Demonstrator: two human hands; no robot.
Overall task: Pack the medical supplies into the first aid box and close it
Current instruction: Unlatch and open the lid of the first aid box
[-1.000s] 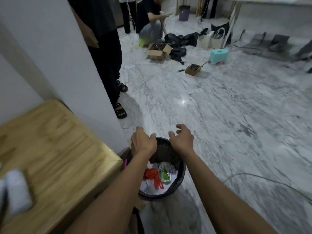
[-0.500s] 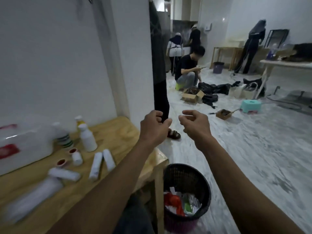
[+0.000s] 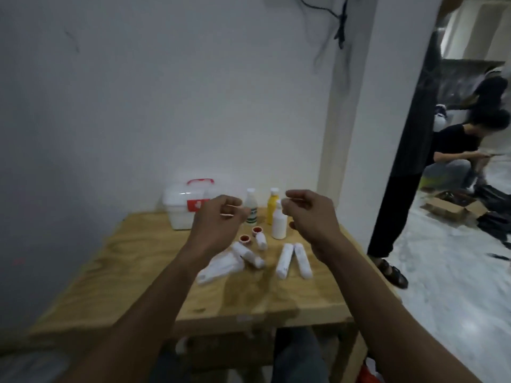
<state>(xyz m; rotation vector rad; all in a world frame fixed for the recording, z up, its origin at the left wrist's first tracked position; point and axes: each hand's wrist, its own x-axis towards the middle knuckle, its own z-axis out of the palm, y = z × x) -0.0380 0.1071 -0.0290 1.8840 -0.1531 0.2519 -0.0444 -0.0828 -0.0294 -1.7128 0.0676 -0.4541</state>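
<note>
Both hands hovering above the worktop (image 3: 132, 272), left hand (image 3: 218, 219) and right hand (image 3: 312, 217) fingers loosely curled holding nothing, first aid box (image 3: 184, 208) sitting closed at far left, bottles (image 3: 278, 222) and wrapped rolls (image 3: 284, 259) lying near right of it.

At the right of the frame a person in black (image 3: 459, 156) crouches over a cardboard box (image 3: 448, 208) on the marble floor (image 3: 442, 272); black cables (image 3: 341, 26) hang top centre.
</note>
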